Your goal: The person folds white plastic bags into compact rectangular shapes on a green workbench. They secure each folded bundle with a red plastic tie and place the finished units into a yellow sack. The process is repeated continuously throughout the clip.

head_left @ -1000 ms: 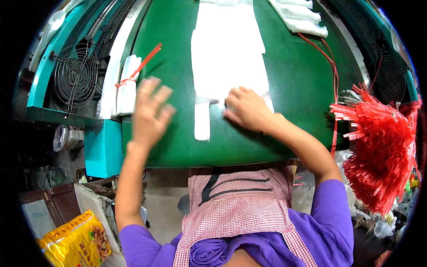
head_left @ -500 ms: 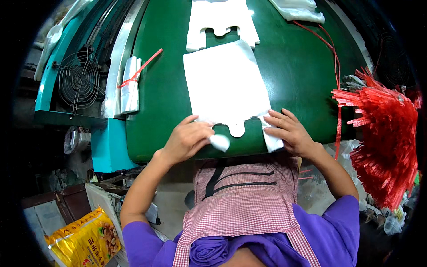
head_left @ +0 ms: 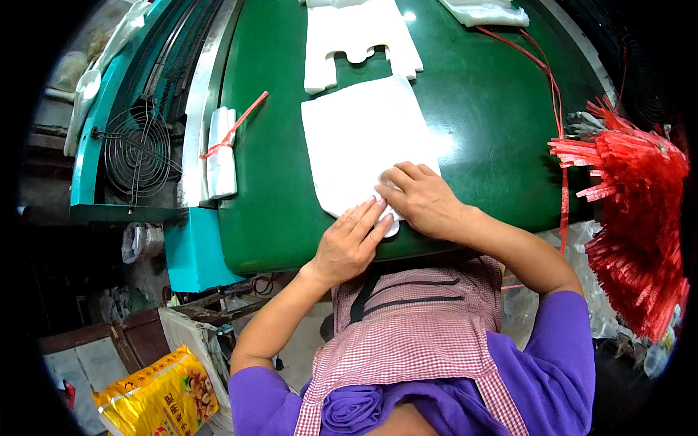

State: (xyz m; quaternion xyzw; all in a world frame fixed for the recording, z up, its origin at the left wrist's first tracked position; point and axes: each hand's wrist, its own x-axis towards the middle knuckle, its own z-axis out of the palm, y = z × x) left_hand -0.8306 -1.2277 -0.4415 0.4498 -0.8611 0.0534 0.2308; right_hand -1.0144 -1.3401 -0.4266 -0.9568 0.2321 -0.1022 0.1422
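Note:
A stack of white plastic vest bags [head_left: 363, 138] lies flat on the green belt table [head_left: 269, 189] before me. Its handle ends are folded in over the near part, and a small rounded tab pokes out beneath my hands. My left hand [head_left: 350, 243] rests on the folded handles with its fingers stretched out. Beside it, my right hand [head_left: 422, 202] presses down on the bags with bent, spread fingers. The two hands' fingertips nearly meet. What lies under the palms is hidden.
Farther up lies another white bag stack [head_left: 356, 36]. A folded bag bundle [head_left: 221, 171] tied with red strip stands at the left edge. More bags [head_left: 487, 13] are at the far right, near a red cord [head_left: 558, 109]. A thick bunch of red strips [head_left: 636, 218] hangs right.
Both hands have moved inward from the bag stack's sides. The two handles, spread apart before, are now folded in over the bags.

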